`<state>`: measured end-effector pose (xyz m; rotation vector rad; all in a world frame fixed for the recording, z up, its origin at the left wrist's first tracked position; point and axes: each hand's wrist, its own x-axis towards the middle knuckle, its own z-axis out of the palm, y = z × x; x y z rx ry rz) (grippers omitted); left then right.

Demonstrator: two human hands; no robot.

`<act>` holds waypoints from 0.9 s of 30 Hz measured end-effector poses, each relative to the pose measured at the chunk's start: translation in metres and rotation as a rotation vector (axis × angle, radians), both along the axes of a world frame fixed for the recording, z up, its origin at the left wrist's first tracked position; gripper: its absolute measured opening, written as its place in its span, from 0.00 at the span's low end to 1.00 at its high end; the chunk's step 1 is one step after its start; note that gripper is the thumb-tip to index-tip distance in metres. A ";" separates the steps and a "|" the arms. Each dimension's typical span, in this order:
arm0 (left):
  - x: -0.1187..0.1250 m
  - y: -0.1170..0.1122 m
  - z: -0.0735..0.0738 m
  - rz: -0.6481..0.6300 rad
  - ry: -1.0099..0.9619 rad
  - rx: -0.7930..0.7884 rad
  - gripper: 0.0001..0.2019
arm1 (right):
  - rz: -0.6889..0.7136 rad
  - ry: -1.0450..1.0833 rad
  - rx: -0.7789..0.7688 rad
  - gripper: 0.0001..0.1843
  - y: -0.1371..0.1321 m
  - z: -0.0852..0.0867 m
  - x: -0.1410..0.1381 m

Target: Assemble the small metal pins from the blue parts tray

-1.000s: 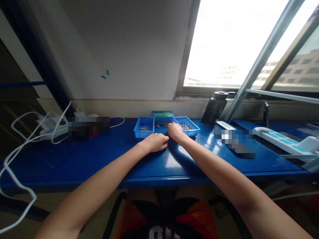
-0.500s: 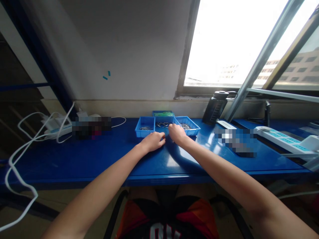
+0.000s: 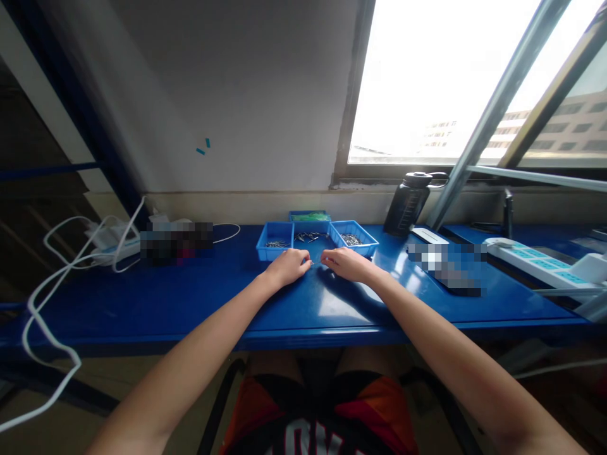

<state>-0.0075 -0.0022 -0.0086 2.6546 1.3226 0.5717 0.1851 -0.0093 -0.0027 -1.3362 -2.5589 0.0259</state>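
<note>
My left hand (image 3: 290, 265) and my right hand (image 3: 344, 262) face each other just above the blue tabletop, in front of the bins. Both are closed in a pinch, fingertips a short way apart. A tiny, thin, shiny piece shows at the left fingertips, and something small lies between the hands; its kind is too small to tell. Behind my left hand stands a blue bin (image 3: 258, 248) with small metal parts (image 3: 277, 244). Another blue bin (image 3: 374, 246) behind my right hand holds more slim metal pieces (image 3: 351, 239). Loose metal parts (image 3: 310, 237) lie between the two bins.
A back bin (image 3: 291, 218) contains green material (image 3: 310, 217). On the right stand a black bottle (image 3: 406, 203) and a white power strip (image 3: 535, 258). White cables (image 3: 38, 328) hang at the left. The desk's front edge (image 3: 327, 338) is close to my body.
My right hand has drawn back from the middle of the bins toward me, to level with my left hand. My left hand has shifted slightly and its fingers have closed into a pinch.
</note>
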 end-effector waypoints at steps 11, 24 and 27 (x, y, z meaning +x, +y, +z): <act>-0.001 0.002 0.000 -0.090 -0.042 0.008 0.11 | -0.018 0.179 -0.066 0.11 0.010 -0.004 0.010; 0.005 -0.003 0.003 -0.180 -0.180 0.098 0.12 | 0.079 0.443 -0.306 0.17 0.004 -0.011 -0.006; 0.005 -0.003 0.004 -0.175 -0.201 0.088 0.10 | 0.084 0.462 -0.324 0.18 0.004 -0.009 -0.005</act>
